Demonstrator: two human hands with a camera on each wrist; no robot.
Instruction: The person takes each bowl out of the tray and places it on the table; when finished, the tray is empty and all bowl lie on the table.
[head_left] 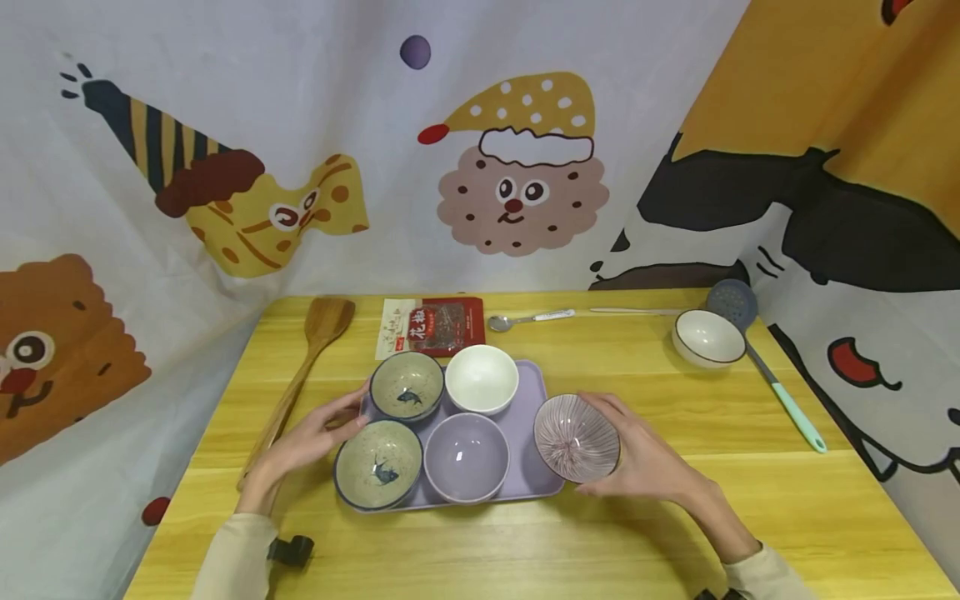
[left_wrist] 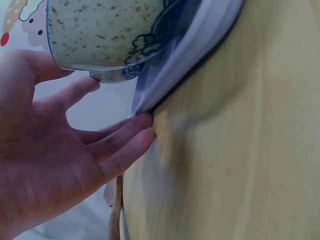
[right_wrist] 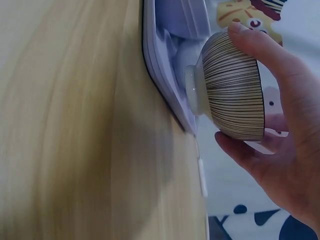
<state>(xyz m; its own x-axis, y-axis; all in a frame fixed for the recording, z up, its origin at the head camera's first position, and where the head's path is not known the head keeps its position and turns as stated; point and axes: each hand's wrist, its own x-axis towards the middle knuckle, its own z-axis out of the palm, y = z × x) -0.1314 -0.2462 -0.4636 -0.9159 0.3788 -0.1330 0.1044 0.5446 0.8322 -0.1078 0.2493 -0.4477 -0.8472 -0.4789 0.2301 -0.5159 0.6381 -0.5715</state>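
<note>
A purple tray [head_left: 531,417] carries two speckled bowls with blue fish, one at the back [head_left: 390,383] and one at the front [head_left: 367,475], plus a white bowl [head_left: 482,379] and a lavender bowl [head_left: 467,458]. My right hand [head_left: 645,458] grips a striped bowl [head_left: 576,437] by its side, thumb and fingers on opposite sides. In the right wrist view the striped bowl [right_wrist: 232,90] is over the tray's edge. At the tray's left side is my left hand [head_left: 318,433]. In the left wrist view its extended fingertips [left_wrist: 145,120] touch the tray's corner, with the thumb against a speckled bowl [left_wrist: 100,35].
Left of the tray lies a wooden spatula [head_left: 326,325]. Along the back are a red-and-white spice packet [head_left: 431,327], a spoon [head_left: 528,319] and a thin pale stick [head_left: 633,311]. At right, a dark-rimmed white bowl [head_left: 707,340] stands beside a slotted skimmer [head_left: 798,417].
</note>
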